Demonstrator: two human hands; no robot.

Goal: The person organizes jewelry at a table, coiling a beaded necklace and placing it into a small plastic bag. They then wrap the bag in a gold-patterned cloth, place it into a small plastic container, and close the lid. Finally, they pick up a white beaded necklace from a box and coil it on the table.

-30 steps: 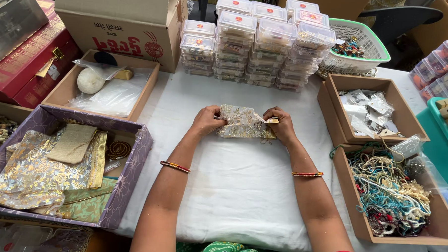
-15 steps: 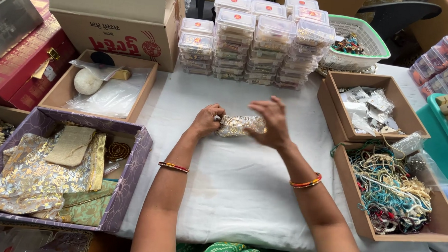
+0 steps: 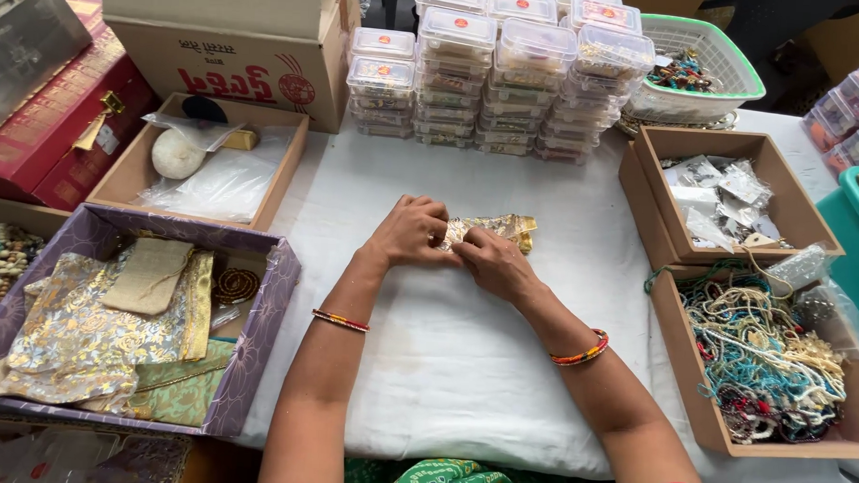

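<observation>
A small gold and silver fabric pouch (image 3: 498, 228) lies on the white cloth-covered table (image 3: 426, 346) in the middle of the view. My left hand (image 3: 412, 231) grips its left end with curled fingers. My right hand (image 3: 491, 260) pinches the same end from below, fingers touching the left hand. The pouch's right end sticks out free toward the right.
A purple box (image 3: 244, 368) of gold pouches sits at the left. Stacked clear plastic containers (image 3: 497, 68) stand behind. Brown trays hold packets (image 3: 716, 199) and beaded strings (image 3: 768, 353) at right. A green basket (image 3: 712, 66), cardboard boxes (image 3: 217, 58) and a tray with a white ball (image 3: 177, 154) lie behind.
My right hand has moved from the pouch's right end to its left end, beside the left hand. The pouch now lies stretched out to the right.
</observation>
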